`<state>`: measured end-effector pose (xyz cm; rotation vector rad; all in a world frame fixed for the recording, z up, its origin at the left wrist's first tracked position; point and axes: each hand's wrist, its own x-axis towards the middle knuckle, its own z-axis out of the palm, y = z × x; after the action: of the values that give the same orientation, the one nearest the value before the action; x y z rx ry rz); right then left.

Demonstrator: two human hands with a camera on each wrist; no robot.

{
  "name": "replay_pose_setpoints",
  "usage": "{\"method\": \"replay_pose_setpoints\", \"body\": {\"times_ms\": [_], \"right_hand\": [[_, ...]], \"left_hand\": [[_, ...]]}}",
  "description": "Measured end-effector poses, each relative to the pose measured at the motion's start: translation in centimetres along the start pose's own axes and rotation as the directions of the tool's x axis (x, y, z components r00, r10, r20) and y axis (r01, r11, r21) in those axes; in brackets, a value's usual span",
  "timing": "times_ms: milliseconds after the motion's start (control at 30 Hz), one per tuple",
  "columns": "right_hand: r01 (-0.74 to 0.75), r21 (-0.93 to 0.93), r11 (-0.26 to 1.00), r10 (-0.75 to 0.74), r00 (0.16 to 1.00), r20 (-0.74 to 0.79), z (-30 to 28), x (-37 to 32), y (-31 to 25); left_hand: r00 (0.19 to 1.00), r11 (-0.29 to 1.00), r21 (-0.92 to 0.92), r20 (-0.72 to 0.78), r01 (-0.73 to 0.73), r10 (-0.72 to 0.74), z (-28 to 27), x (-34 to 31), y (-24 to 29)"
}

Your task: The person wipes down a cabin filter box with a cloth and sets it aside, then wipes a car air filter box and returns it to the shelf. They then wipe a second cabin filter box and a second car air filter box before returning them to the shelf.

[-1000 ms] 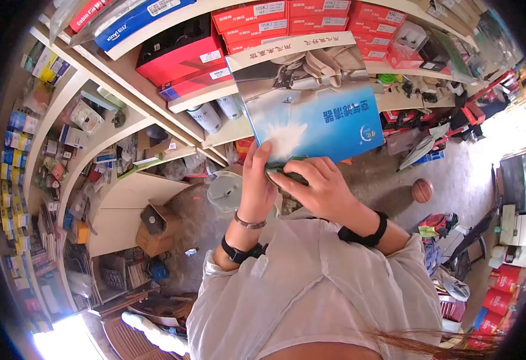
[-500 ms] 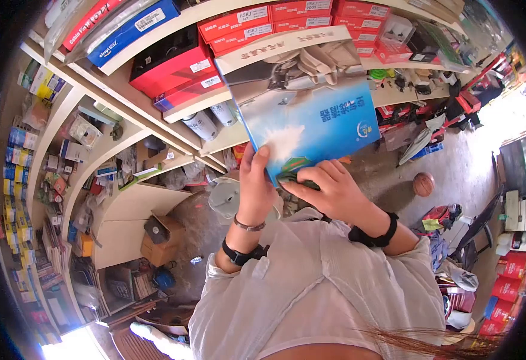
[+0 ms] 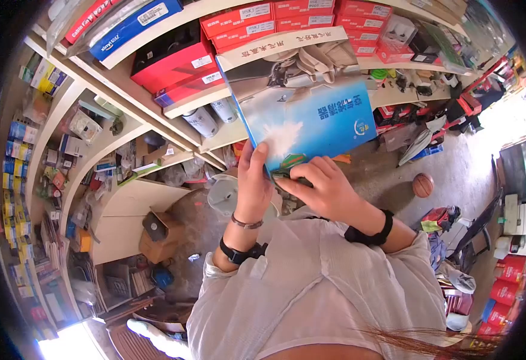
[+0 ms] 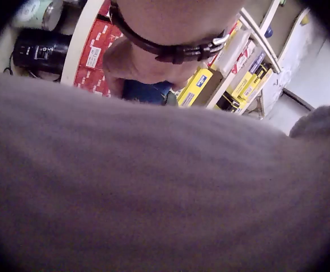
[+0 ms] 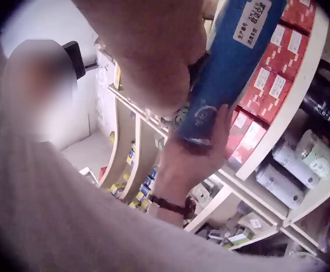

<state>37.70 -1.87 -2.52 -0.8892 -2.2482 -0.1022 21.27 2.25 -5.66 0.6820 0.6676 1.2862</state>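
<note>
Box (image 3: 311,108) still in hands (image 3: 255,186) (image 3: 330,189); green piece (image 3: 293,161) more exposed than second ago.

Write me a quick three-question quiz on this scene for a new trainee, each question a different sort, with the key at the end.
1. Short answer: In the head view, what is the basketball resting on?

2. True or false: The left hand grips the blue box, its thumb on the printed cover.

3. Multiple choice: Which wrist wears the buckled bracelet?
A) Left
B) Right
C) Both

Key
1. The floor.
2. True.
3. A.
</note>
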Motion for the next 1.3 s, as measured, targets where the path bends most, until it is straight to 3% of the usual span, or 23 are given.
{"method": "replay_pose_setpoints", "body": {"times_ms": [233,300,467,800,933,1233,1300], "right_hand": [[-0.045,-0.050,0.998,0.038,0.989,-0.146,0.1,2.1,1.1],[-0.013,0.059,0.998,0.016,0.998,-0.052,0.0,1.9,0.5],[0.059,0.012,0.998,-0.060,0.997,0.041,-0.7,0.4,0.8],[0.052,0.019,0.998,-0.052,0.999,0.006,0.1,0.8,1.2],[0.043,0.018,0.999,-0.044,0.996,0.082,-1.3,0.1,2.0],[0.081,0.031,0.996,-0.082,0.996,0.036,-0.2,0.6,1.5],[0.082,0.012,0.997,-0.083,0.995,0.053,-0.5,0.3,1.7]], "left_hand": [[1.000,1.000,-0.025,0.017,0.013,-0.013,-0.2,0.2,-0.2],[1.000,0.997,-0.070,0.004,0.030,-0.030,-0.4,0.4,-0.2],[0.999,0.999,0.024,-0.022,-0.029,0.030,-0.5,0.2,-0.3],[0.999,1.000,0.015,-0.039,0.000,0.000,-1.1,1.2,-1.0],[0.998,0.999,-0.031,-0.055,0.008,-0.010,-1.0,0.8,-0.7],[0.999,0.999,0.039,0.035,0.036,-0.037,-0.4,0.5,0.0],[0.999,0.997,-0.057,0.027,0.042,-0.040,-0.4,0.6,-0.1]]}}
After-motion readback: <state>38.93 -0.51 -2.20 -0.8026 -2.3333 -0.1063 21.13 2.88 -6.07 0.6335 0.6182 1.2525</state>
